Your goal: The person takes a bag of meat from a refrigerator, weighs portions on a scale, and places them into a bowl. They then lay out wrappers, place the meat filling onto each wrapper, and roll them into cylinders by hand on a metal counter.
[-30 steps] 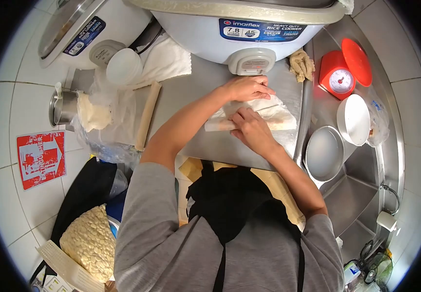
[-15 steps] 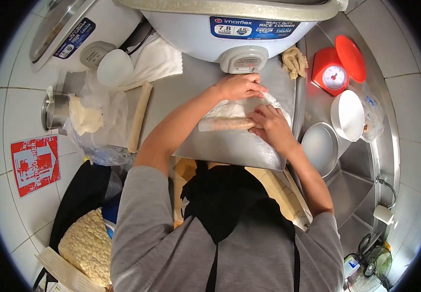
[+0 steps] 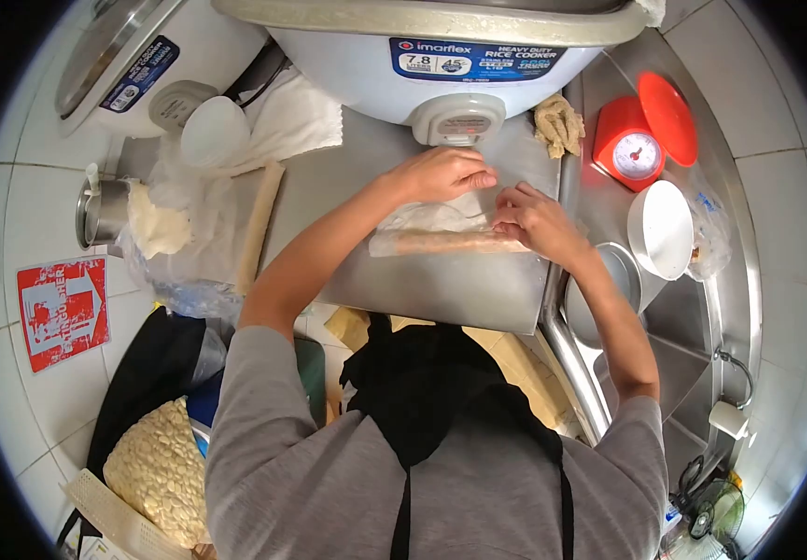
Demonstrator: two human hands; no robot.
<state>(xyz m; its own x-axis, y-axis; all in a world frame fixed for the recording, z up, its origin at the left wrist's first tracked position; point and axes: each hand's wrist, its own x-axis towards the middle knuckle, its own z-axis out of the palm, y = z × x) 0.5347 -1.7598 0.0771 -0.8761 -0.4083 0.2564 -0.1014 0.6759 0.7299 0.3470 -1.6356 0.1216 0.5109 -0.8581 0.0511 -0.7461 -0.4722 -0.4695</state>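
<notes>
A long pale roll [image 3: 455, 244] lies crosswise on the steel table, along the near edge of a thin, translucent white sheet [image 3: 427, 217]. Over the sheet's far side is my left hand [image 3: 445, 175], closed with its fingers curled and pressed together. My right hand [image 3: 540, 224] bends in over the roll's right end, its fingertips pinched near the sheet. Whatever either hand's fingers hold is hidden. To the left, a second long pale roll [image 3: 259, 229] lies lengthwise beside a crumpled clear plastic sheet [image 3: 207, 219].
A large rice cooker [image 3: 347, 70] stands just beyond my hands, with another rice cooker [image 3: 156, 79] at far left. A tan cloth [image 3: 559, 126], red scale [image 3: 620, 131], white bowl [image 3: 660, 229] and round metal pan [image 3: 585, 303] are on the right. A steel pot [image 3: 105, 213] stands left.
Both hands have lifted back from the roll. My right hand has moved slightly right, uncovering more of the roll, and my fingers have curled in. The camera view has shifted slightly.
</notes>
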